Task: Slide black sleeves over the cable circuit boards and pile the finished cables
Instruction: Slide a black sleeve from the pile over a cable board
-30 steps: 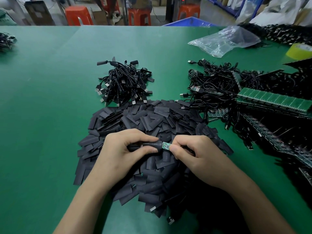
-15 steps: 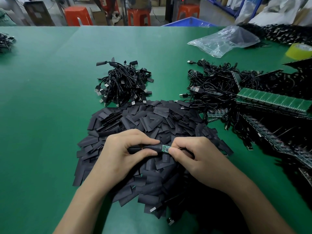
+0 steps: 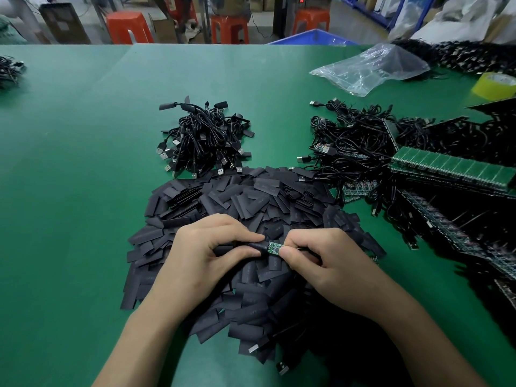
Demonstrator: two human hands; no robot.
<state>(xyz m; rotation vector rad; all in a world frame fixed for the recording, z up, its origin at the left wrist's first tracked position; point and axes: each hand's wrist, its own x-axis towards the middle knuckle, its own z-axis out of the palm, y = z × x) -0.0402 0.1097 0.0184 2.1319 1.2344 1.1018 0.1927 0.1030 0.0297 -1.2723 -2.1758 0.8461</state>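
My left hand (image 3: 205, 255) pinches a black sleeve (image 3: 255, 246) between thumb and fingers. My right hand (image 3: 328, 265) grips the small green circuit board (image 3: 274, 247) of a cable by its right end. The board's left end sits in the sleeve's mouth; a short green stretch shows between my hands. Both hands hover over a wide heap of loose black sleeves (image 3: 251, 202). Behind the heap lies a pile of finished cables (image 3: 203, 141) with sleeved ends and USB plugs. The held cable's cord is hidden under my right hand.
Tangled unsleeved cables (image 3: 351, 146) and green board panels (image 3: 452, 170) fill the right side of the green table (image 3: 69, 177). A clear plastic bag (image 3: 371, 68) and a yellow tape roll (image 3: 495, 85) lie at the far right. More cables (image 3: 8, 71) sit at the far left.
The sleeve has slid a little further over the board at half a second ago, then the exposed green stretch looks about the same now. Both hands stay in place over the heap.
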